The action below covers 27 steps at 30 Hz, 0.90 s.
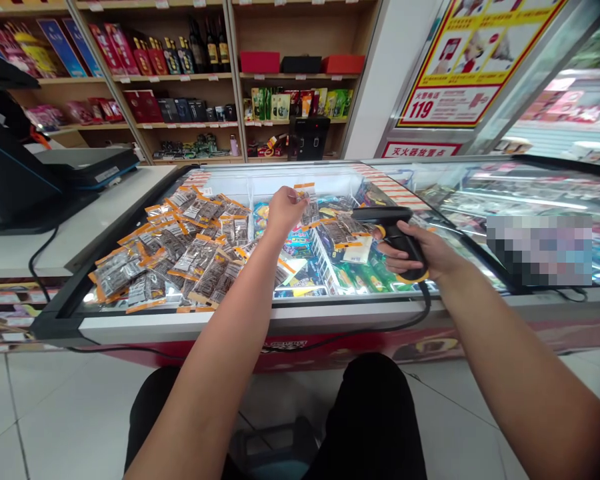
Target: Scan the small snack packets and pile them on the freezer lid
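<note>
My left hand point(286, 212) pinches a small snack packet point(310, 207) with orange ends and a clear, dark-filled middle, held above the glass lid of a chest freezer point(145, 327). Wrapped round the grip of a black and yellow barcode scanner point(405, 243) is my right hand point(425, 252). The scanner's head points left, over a few similar packets point(337, 231) lying on the glass. A large heap of the same packets point(180, 243) covers the left part of the lid. Under the glass, white wire baskets point(325, 263) hold colourful frozen packs.
The scanner's black cable point(375, 328) hangs along the freezer front. On the left, a counter point(10, 253) bears a dark till point(20, 153). Shelves point(235, 77) with bottles and boxes stand behind. Another glass-topped freezer section point(480, 200) extends to the right.
</note>
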### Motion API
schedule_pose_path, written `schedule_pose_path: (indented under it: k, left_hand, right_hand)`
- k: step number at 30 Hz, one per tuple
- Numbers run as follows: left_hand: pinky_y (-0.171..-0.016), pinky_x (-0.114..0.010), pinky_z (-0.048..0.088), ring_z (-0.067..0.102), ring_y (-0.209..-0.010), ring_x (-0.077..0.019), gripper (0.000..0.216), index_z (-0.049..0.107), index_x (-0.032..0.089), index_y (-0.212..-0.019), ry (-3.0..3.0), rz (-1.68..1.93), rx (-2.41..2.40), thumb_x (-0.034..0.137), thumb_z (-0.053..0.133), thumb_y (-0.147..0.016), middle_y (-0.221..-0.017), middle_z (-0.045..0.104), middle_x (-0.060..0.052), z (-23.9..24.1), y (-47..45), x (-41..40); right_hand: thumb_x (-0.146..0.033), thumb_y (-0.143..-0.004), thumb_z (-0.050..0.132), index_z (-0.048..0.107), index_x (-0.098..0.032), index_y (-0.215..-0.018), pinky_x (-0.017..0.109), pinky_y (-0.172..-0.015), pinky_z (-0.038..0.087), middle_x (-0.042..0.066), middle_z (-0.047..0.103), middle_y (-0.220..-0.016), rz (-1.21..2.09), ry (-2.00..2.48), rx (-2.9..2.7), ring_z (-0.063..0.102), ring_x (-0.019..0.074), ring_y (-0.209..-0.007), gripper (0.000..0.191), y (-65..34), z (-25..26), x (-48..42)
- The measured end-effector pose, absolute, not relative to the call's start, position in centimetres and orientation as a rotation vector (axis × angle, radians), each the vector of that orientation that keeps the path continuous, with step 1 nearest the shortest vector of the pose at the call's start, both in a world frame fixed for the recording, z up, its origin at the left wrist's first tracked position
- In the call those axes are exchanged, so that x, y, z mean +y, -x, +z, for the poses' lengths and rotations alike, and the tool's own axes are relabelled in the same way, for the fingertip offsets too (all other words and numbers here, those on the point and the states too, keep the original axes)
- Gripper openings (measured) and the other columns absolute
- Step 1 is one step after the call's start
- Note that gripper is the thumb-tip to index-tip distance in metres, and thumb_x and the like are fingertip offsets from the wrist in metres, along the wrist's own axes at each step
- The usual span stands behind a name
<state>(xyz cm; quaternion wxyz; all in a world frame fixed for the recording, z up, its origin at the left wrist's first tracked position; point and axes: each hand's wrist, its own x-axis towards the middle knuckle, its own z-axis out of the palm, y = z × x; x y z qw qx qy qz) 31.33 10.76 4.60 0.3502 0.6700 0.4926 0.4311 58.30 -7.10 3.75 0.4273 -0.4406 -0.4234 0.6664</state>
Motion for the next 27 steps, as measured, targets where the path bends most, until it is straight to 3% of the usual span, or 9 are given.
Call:
schedule_pose_path:
  k: [9,14,24,27]
  left_hand:
    - [-0.093,-0.039,0.064,0.076,-0.101,-0.0238,0.023,0.060,0.024,-0.093,-1.689,1.097,1.210,0.027,0.083,-0.094,-0.101,0.072,-0.005,4.6,-32.1,10.1]
    - [-0.081,-0.034,0.065,0.076,-0.091,-0.0210,0.025,0.059,0.024,-0.094,-1.669,1.078,1.197,0.027,0.084,-0.094,-0.100,0.073,-0.004,4.7,-32.1,9.9]
    - [-0.076,-0.033,0.064,0.077,-0.091,-0.0207,0.026,0.057,0.025,-0.095,-1.713,1.047,1.205,0.028,0.082,-0.097,-0.106,0.075,-0.005,4.0,-32.3,10.4]
    - [-0.082,-0.035,0.064,0.078,-0.093,-0.0219,0.021,0.059,0.025,-0.100,-1.731,1.060,1.243,0.028,0.080,-0.099,-0.109,0.076,-0.006,3.8,-32.2,10.5]
  right_hand:
    - [-0.070,-0.095,0.083,0.050,-0.025,-0.108,0.025,-0.050,0.024,-0.011,0.048,-0.062,1.717,1.091,-1.154,0.018,0.0029,-0.038,0.057,-58.3,3.3,-6.6]
    - [-0.070,-0.098,0.080,0.048,-0.025,-0.108,0.024,-0.049,0.026,-0.011,0.047,-0.062,1.717,1.070,-1.172,0.016,0.0031,-0.038,0.056,-58.6,3.0,-6.6]
    - [-0.071,-0.100,0.076,0.049,-0.026,-0.107,0.026,-0.048,0.023,-0.011,0.046,-0.063,1.724,1.076,-1.202,0.016,0.0043,-0.038,0.053,-58.9,2.6,-6.5]
    - [-0.069,-0.101,0.075,0.050,-0.027,-0.108,0.028,-0.049,0.022,-0.010,0.046,-0.062,1.724,1.096,-1.177,0.015,0.0052,-0.038,0.050,-58.7,2.8,-6.2]
